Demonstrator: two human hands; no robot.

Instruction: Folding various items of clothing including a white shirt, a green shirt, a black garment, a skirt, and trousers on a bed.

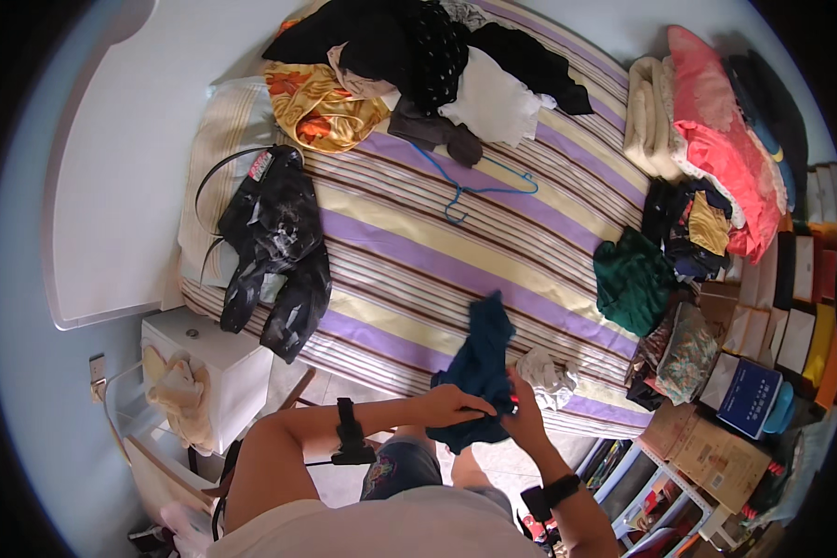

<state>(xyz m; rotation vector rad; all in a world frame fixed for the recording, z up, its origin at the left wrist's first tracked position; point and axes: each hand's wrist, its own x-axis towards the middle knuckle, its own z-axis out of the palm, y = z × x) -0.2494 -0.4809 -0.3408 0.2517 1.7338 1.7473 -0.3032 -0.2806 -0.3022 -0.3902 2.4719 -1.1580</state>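
Dark teal garment (489,337) fabric is grasped in both the left grip (458,405) and the right grip (527,414) in the head view, stretching over the near edge of the striped bed (409,251). Crumpled white cloth (547,379) lies just right of it; a blue clothes hanger (458,191) rests farther up the bed.

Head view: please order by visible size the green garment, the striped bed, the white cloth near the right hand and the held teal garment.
1. Striped bed
2. Teal garment and green garment: too alike to rank; the teal is partly covered and nearer
3. White cloth
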